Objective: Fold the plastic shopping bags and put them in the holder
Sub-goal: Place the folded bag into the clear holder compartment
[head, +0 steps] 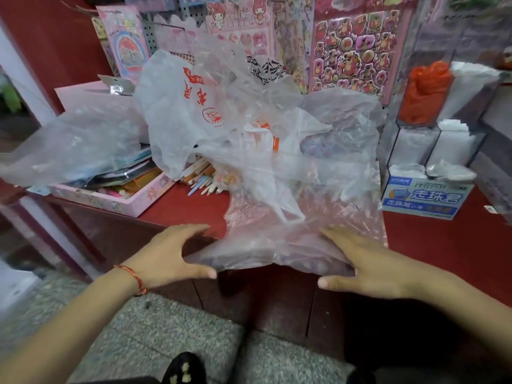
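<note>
A clear plastic bag (304,217) lies spread on the red counter (188,206), its near edge hanging over the front. My left hand (171,256) is spread at the bag's left corner, thumb touching the hanging edge. My right hand (365,261) lies flat with straight fingers on the bag's right side. Behind it is a heap of crumpled bags, with a white bag printed in red (180,112) on top. At the right stands a clear holder (432,98) with an orange bag (426,90) and white bags in its compartments.
A pink box of stationery (116,198) sits at the left under another clear bag (77,145). Loose pencils (199,178) lie beside it. A blue-labelled box (424,198) stands at the right. Sticker sheets (354,45) hang on the back wall.
</note>
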Action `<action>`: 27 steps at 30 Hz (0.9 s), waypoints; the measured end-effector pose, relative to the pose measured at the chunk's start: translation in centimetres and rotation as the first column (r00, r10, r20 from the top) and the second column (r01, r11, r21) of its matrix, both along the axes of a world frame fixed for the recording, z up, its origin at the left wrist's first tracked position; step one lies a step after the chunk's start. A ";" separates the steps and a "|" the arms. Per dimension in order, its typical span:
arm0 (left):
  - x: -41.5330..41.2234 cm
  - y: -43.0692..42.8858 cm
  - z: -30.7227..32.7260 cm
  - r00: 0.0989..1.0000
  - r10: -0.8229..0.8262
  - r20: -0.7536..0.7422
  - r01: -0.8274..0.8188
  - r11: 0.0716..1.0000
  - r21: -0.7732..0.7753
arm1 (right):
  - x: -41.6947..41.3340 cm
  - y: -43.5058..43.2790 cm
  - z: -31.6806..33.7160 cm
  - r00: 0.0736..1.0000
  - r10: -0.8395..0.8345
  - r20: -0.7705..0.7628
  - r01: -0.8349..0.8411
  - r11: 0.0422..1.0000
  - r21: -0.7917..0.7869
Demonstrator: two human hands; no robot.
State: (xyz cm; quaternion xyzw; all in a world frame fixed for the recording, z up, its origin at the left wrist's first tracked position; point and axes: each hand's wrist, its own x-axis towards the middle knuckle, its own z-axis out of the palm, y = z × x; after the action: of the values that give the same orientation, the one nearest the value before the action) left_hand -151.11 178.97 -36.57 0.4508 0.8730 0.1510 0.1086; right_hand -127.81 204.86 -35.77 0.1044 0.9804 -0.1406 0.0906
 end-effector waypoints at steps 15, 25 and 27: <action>-2.2 -1.5 -2.5 0.812 0.421 0.405 -0.565 0.740 0.365 | 0.4 2.1 -2.1 0.996 -0.034 -0.077 0.033 0.999 -0.008; -3.0 -2.8 -2.9 0.850 0.527 0.002 -0.497 0.801 0.334 | 2.3 4.3 -3.0 0.992 0.120 0.035 -0.122 0.988 0.092; -2.5 -2.8 -2.8 0.854 0.515 -0.074 -0.468 0.823 0.322 | 2.9 4.4 -3.1 0.985 0.146 0.095 -0.161 0.970 0.180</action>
State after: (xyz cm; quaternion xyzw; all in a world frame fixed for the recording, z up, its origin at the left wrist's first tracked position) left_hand -153.62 176.13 -39.35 0.2312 0.9334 0.2652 -0.0712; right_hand -124.89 209.31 -38.87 0.0420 0.9899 -0.0362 0.1307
